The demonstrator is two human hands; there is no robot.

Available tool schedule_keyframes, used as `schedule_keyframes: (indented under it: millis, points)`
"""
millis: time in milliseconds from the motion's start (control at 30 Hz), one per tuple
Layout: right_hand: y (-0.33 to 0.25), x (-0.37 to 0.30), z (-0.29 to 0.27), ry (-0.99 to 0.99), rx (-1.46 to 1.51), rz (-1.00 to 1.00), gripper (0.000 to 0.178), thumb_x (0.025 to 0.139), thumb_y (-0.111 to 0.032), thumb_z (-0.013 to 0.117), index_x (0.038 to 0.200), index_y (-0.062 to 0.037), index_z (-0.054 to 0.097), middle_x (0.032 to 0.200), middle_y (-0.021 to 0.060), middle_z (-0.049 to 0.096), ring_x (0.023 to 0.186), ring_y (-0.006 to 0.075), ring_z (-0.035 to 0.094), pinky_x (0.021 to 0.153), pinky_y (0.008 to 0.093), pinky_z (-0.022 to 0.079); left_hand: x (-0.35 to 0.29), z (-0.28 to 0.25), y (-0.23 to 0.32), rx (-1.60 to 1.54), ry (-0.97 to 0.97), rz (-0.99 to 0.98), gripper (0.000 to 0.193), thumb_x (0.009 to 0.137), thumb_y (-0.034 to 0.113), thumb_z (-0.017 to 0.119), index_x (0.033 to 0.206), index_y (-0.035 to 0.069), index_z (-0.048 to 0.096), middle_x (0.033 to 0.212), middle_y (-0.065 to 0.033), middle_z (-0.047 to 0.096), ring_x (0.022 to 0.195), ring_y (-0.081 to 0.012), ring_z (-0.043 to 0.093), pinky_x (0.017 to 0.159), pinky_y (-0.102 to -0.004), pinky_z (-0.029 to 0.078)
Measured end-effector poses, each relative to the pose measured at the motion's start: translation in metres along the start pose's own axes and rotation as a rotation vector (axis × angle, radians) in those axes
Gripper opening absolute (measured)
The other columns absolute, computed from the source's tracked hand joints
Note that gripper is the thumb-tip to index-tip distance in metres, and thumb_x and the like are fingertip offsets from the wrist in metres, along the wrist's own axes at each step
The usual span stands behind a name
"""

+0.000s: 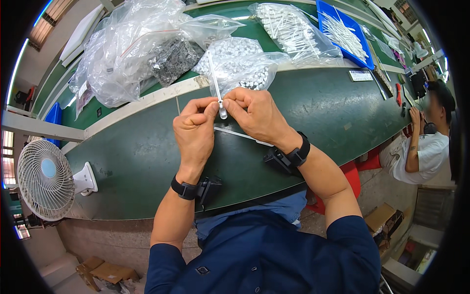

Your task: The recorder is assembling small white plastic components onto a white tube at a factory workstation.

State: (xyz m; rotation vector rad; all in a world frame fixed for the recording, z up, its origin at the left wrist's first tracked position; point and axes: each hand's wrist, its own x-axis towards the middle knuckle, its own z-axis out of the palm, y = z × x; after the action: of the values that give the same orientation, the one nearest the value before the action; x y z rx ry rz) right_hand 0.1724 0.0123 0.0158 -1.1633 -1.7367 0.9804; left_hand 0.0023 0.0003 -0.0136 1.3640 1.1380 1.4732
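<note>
A slim white plastic stick (215, 81) with a wider, rounded, shiny lower end stands nearly upright between my hands. My left hand (195, 132) pinches it from the left between thumb and forefinger, just above that wide end. From the other side, my right hand (262, 115) is closed at the same spot, thumb and fingers pressed together. Any small part under the fingertips is too hidden to make out. Another thin white stick (240, 134) lies on the green table (147, 142) below my hands, partly beneath my right wrist.
Beyond my hands sit clear bags of small white parts (235, 54), dark grey parts (176, 60) and white sticks (293, 34). A blue tray (366, 62) holds more sticks. A white fan (48, 171) stands left; a seated person (426, 147) works at the right.
</note>
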Motion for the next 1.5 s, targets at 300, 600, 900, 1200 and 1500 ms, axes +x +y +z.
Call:
schedule_keyframes:
  millis: [300, 600, 900, 1200, 1500]
  points:
    - [0.000, 0.004, -0.006, -0.046, 0.085, 0.113, 0.022, 0.098, -0.019, 0.064, 0.097, 0.0028, 0.069, 0.069, -0.0007, 0.065, 0.065, 0.0034, 0.051, 0.058, 0.0232, 0.042, 0.005, -0.003, 0.011, -0.129, -0.024, -0.161, 0.009, 0.092, 0.001, 0.072, 0.090, -0.007, 0.076, 0.098, -0.0072, 0.074, 0.078, -0.0072, 0.063, 0.070, -0.0196, 0.050]
    - [0.004, 0.004, -0.004, -0.060, 0.098, 0.158, 0.022, 0.099, -0.019, 0.063, 0.098, 0.0029, 0.069, 0.070, -0.0023, 0.064, 0.066, 0.0026, 0.051, 0.060, 0.0220, 0.042, 0.003, -0.002, 0.003, -0.124, -0.018, -0.111, 0.008, 0.091, 0.000, 0.071, 0.092, -0.007, 0.076, 0.098, -0.0082, 0.074, 0.076, -0.0083, 0.065, 0.069, -0.0201, 0.052]
    - [0.004, 0.005, -0.006, -0.055, 0.148, 0.183, 0.022, 0.099, -0.018, 0.062, 0.099, 0.0025, 0.069, 0.070, -0.0027, 0.064, 0.066, 0.0022, 0.051, 0.060, 0.0217, 0.041, 0.005, -0.001, 0.008, -0.234, -0.002, -0.236, 0.009, 0.091, 0.000, 0.071, 0.094, -0.007, 0.076, 0.098, -0.0091, 0.074, 0.075, -0.0098, 0.067, 0.072, -0.0212, 0.056]
    - [0.003, 0.006, -0.004, -0.074, 0.172, 0.175, 0.023, 0.098, -0.018, 0.063, 0.102, 0.0032, 0.069, 0.070, -0.0042, 0.063, 0.065, 0.0016, 0.048, 0.059, 0.0217, 0.039, 0.004, 0.001, 0.000, -0.217, 0.029, -0.178, 0.009, 0.091, 0.001, 0.072, 0.096, -0.007, 0.075, 0.099, -0.0091, 0.074, 0.075, -0.0097, 0.067, 0.071, -0.0212, 0.055]
    - [-0.001, 0.005, -0.003, -0.055, 0.147, 0.158, 0.022, 0.095, -0.016, 0.064, 0.102, 0.0040, 0.070, 0.066, -0.0038, 0.062, 0.062, 0.0020, 0.046, 0.056, 0.0232, 0.038, 0.006, 0.001, 0.003, -0.267, 0.061, -0.227, 0.011, 0.092, 0.002, 0.071, 0.097, -0.007, 0.075, 0.098, -0.0098, 0.074, 0.075, -0.0100, 0.068, 0.071, -0.0212, 0.056]
